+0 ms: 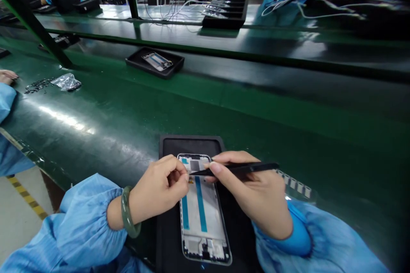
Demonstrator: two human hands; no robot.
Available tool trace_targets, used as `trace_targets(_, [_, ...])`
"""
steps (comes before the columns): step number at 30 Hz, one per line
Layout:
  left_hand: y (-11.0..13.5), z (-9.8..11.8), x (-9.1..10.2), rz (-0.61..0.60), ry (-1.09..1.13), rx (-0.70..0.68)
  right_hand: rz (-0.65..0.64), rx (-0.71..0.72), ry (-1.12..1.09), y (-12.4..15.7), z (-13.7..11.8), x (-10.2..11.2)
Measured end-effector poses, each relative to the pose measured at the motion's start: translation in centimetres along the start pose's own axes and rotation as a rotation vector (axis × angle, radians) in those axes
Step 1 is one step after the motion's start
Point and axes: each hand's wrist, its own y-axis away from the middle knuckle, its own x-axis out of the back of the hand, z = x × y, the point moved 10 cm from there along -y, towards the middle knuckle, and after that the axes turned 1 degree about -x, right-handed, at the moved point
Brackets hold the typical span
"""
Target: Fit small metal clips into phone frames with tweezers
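the phone frame [201, 209] lies in a black tray [192, 145] at the 6 o'clock edge of the green bench [224, 102]. the right hand [256, 196] pinches black tweezers [237, 168], tips pointing to 9 o'clock over the frame's upper part. the left hand [160, 187] is curled narrow, fingertips pinched together at the tweezer tips; what it grips is too small to tell. a second tray [155, 62] sits at 11 o'clock, a plastic bag [66, 82] at 10 o'clock.
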Motion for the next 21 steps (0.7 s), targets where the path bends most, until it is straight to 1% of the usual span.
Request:
trace_targets(2, [0.1, 0.1, 0.4, 0.021, -0.06, -0.03, 0.045, -0.095, -0.075, -0.4, 1.3, 0.5])
trace_targets(3, [0.2, 0.3, 0.9, 0.055, -0.119, -0.069, 0.071, -0.143, -0.109, -0.7, 2.0, 0.8])
trace_targets(5, [0.4, 1.1, 1.3, 0.114, -0.285, -0.192, 0.104, -0.22, -0.159, -1.3, 3.4, 1.1])
trace_targets(6, [0.6, 1.5, 1.1, 0.115, -0.375, -0.255, 0.104, -0.245, -0.178, -1.7, 4.0, 1.0])
trace_targets(8, [0.8, 1.4, 0.1, 0.049, -0.509, -0.319, 0.077, -0.285, -0.198, -2.3, 4.8, 0.5])
trace_targets(10, [0.8, 0.7, -0.8, -0.029, -0.563, -0.304, 0.037, -0.308, -0.197, -2.7, 5.2, -0.2])
trace_targets(11, [0.8, 0.5, -1.1, -0.049, -0.572, -0.289, 0.015, -0.316, -0.189, -2.8, 5.2, -0.5])
trace_targets(15, [0.9, 0.3, -1.2, -0.055, -0.584, -0.264, -0.053, -0.335, -0.124, -2.7, 5.1, -1.2])
trace_targets(21, [0.9, 0.3, -1.2, -0.052, -0.589, -0.263, -0.075, -0.304, -0.064, -2.5, 5.0, -1.3])
